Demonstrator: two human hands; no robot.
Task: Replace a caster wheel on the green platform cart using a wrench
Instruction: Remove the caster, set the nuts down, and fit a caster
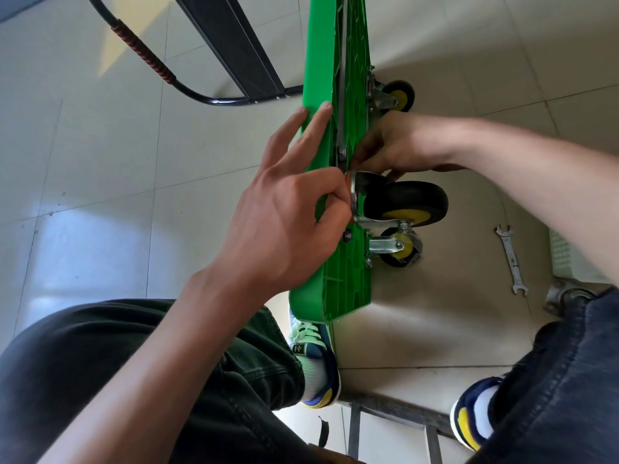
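The green platform cart [321, 78] stands on its edge on the floor, underside facing right. A caster wheel [407, 202] with a black tyre and yellow hub sits against the underside at mid-height. My left hand [288, 209] pinches the caster's metal mounting plate at the cart's edge, with two fingers stretched flat along the green deck. My right hand [392, 145] reaches in from the right, its fingertips pinching something small at the plate's upper corner; what it holds is hidden. A silver open-ended wrench [511, 259] lies on the floor at right, untouched.
Two more casters [398, 95] [400, 247] stay bolted to the cart. A loose caster [566, 298] lies by my right knee. The cart's black handle [147, 58] runs along the floor at upper left. My feet stand close to the cart's near end, above a metal frame [395, 420].
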